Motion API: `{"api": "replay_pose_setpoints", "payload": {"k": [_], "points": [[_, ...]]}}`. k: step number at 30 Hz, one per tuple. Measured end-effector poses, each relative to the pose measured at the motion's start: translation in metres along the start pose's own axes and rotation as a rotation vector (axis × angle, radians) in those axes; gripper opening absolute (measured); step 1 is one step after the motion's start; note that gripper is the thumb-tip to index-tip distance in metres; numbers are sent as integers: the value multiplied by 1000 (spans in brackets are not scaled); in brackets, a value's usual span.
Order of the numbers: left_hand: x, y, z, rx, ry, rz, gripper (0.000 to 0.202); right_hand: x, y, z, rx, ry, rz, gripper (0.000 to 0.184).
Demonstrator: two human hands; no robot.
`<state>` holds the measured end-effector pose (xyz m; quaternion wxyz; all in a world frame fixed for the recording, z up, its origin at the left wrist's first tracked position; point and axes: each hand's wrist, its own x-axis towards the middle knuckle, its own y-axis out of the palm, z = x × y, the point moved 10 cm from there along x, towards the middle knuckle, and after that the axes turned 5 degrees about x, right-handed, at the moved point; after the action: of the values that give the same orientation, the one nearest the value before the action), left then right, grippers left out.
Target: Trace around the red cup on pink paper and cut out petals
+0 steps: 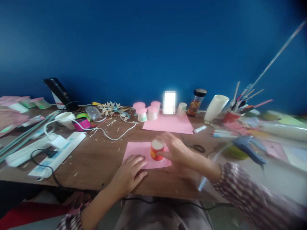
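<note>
A small red paper cup point(155, 155) stands on a pink sheet of paper point(136, 147) near the table's front edge, its pale round end facing up. My right hand point(174, 148) grips it from the right, thumb on the near side and fingers, somewhat blurred, at the far side. To the left of the cup, my left hand point(131, 171) lies on the paper's lower left part, fingers stretched out and holding nothing. A pair of scissors point(198, 148) rests just behind my right hand, partly hidden.
Farther back are another pink sheet point(168, 124), several pink-topped cups point(142, 115) and a black-lidded jar point(196, 103). A white power strip point(59, 153) with cables lies left. On the right are a blue glue gun point(249, 149) and a red pen holder point(231, 117).
</note>
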<state>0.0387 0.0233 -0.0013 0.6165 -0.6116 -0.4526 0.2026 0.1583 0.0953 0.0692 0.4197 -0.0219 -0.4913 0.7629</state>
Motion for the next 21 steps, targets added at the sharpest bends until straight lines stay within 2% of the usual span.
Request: {"api": "replay_pose_setpoints", "payload": {"k": [8,13,18,21], "points": [[-1,0,-1,-31,-13,-12,36,-6,3,-9,16,40,0,53],[-2,-18,8,-17,-59,-51,32,-6,4,-11,28,57,2,54],[12,-32,32,-192,-250,-65,26,-6,3,-11,35,62,-1,50],[27,-23,26,-273,-226,-14,24,-8,5,-13,29,79,-8,52]]}}
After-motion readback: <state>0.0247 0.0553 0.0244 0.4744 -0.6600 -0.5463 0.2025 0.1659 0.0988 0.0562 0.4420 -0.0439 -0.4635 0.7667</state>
